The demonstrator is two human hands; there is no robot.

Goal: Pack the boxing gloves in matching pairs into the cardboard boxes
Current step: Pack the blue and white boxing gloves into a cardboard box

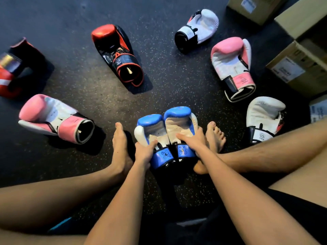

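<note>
Currently: left hand (144,151) grips blue glove (150,130); right hand (193,140) grips second blue glove (179,122); gloves touching, on dark floor (168,76).

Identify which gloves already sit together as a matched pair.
The two blue gloves, side by side, left hand and right hand on them; pink gloves and white gloves lie scattered apart.

Gym (speckled rubber floor (168,76), boxing gloves (178,114))

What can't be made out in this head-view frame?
Head view only:
- cardboard boxes: insides cut off by the right edge.
- box label: print blurred, too small.
- far-left red glove: blurred, cut by the left edge.
- left blue glove, right blue glove: cuffs partly covered by left hand, right hand.
</note>
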